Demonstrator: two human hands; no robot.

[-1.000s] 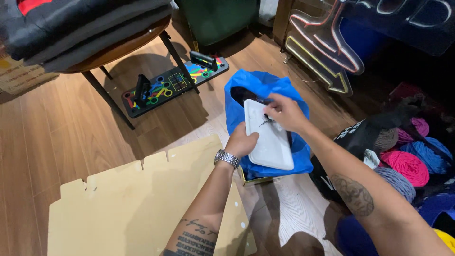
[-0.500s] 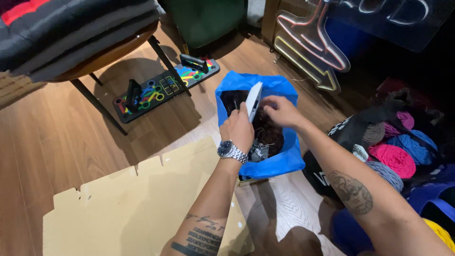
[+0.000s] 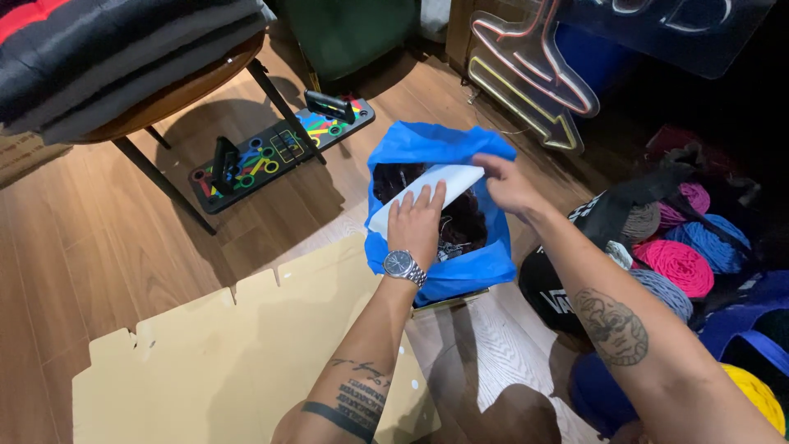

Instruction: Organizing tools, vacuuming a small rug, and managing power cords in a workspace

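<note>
Wood floor fills the left and top of the view. Flattened tan cardboard sheet lies on it bottom-left, under my left forearm. Top-left: round wooden table on thin black legs, stacked with folded dark textiles. Neon arrow-shaped sign leans at the top right. Right edge: heap of yarn balls, pink, blue, grey, yellow, with a black bag beside it.

Blue plastic bag stands open at centre, just right of the cardboard, dark stuff inside; can't tell what. Black push-up board with coloured markings and two black handles lies on the floor between the table legs and the bag.

White flat sheet-like piece sits tilted across the bag mouth, partly inside.

My left hand, watch on the wrist, lies palm-down on the lower part of the white piece, fingers flat and close together, pressing rather than gripping. My right hand is at the bag's upper right rim, fingers pinched on the far end of the white piece; can't tell whether it also catches the bag edge.
</note>
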